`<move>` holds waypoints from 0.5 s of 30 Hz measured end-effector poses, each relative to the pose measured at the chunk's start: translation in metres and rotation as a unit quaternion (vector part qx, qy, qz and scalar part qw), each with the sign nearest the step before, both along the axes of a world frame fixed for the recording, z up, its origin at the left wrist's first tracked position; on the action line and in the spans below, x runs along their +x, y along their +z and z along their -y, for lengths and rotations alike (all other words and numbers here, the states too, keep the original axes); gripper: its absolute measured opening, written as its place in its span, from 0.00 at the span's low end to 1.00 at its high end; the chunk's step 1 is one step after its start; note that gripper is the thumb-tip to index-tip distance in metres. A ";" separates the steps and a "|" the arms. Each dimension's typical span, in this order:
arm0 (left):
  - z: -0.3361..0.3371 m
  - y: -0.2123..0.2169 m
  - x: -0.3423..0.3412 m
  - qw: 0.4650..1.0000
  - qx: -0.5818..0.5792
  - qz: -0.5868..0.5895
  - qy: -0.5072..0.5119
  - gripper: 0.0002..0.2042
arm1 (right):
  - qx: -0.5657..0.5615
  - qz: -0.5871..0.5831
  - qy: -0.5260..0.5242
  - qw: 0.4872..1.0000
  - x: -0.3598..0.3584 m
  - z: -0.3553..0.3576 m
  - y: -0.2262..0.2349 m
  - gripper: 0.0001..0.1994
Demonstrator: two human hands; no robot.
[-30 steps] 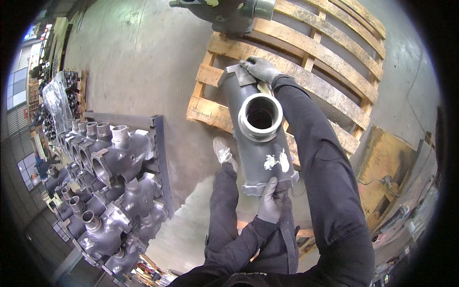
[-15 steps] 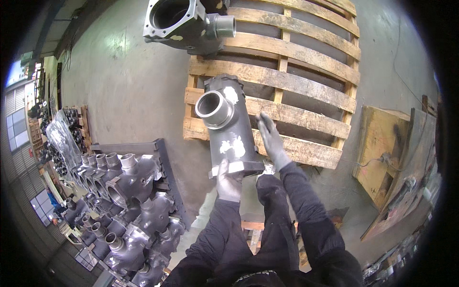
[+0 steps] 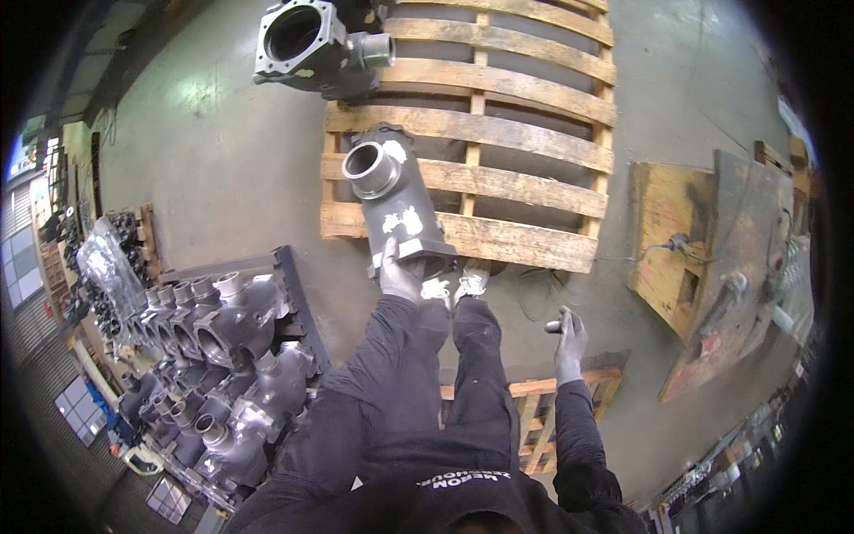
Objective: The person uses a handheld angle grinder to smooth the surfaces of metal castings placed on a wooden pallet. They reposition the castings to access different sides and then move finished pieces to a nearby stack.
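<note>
- Gripping the near end of the pipe (image 3: 406, 199): left hand (image 3: 402, 278), the closer one.
- Right hand (image 3: 569, 345) way off right, loosely curled, looks empty.
- Pipe's over the pallet (image 3: 511, 241), near-left corner, long axis running away and leftish.

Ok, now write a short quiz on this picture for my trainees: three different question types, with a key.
1. Which part of the grey casting does the gloved left hand hold?
2. True or false: the gloved right hand is apart from that casting.
3. The bright patches on the casting's upper side are:
A) red
B) white
C) blue

Key:
1. The flange at its near end.
2. True.
3. B
</note>
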State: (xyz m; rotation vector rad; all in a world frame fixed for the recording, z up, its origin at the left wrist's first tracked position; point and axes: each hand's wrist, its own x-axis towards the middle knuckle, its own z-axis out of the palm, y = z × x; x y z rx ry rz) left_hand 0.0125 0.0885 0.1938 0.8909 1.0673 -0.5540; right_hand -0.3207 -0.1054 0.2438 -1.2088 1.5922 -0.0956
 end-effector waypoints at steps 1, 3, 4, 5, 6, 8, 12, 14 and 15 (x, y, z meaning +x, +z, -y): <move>-0.002 -0.007 -0.001 1.000 -0.024 0.001 -0.003 0.21 | -0.017 -0.005 -0.019 1.000 -0.018 0.000 0.009 0.13; -0.006 -0.013 -0.003 0.996 -0.007 0.072 -0.060 0.24 | -0.031 -0.001 -0.078 0.996 -0.051 0.002 0.027 0.15; -0.007 -0.014 0.002 0.996 -0.092 -0.011 0.009 0.24 | -0.040 0.025 -0.084 0.995 -0.061 0.006 0.031 0.16; -0.012 -0.011 0.003 0.998 -0.028 0.014 -0.063 0.22 | -0.050 0.025 -0.107 0.993 -0.072 0.008 0.035 0.18; -0.012 -0.009 0.005 0.988 -0.089 0.088 -0.092 0.22 | -0.065 0.020 -0.137 0.988 -0.087 0.011 0.044 0.20; -0.019 -0.003 0.011 0.978 -0.111 0.038 -0.172 0.23 | -0.107 0.005 -0.128 0.986 -0.115 0.023 0.056 0.26; -0.034 0.007 -0.008 0.965 0.105 0.083 -0.225 0.37 | -0.239 -0.110 -0.044 0.964 -0.178 0.086 0.073 0.32; -0.051 0.016 -0.024 0.935 0.156 0.039 -0.316 0.37 | -0.330 -0.148 -0.006 0.932 -0.207 0.137 0.069 0.34; -0.060 0.023 -0.038 0.913 0.177 0.050 -0.365 0.36 | -0.394 -0.177 0.014 0.902 -0.223 0.167 0.072 0.35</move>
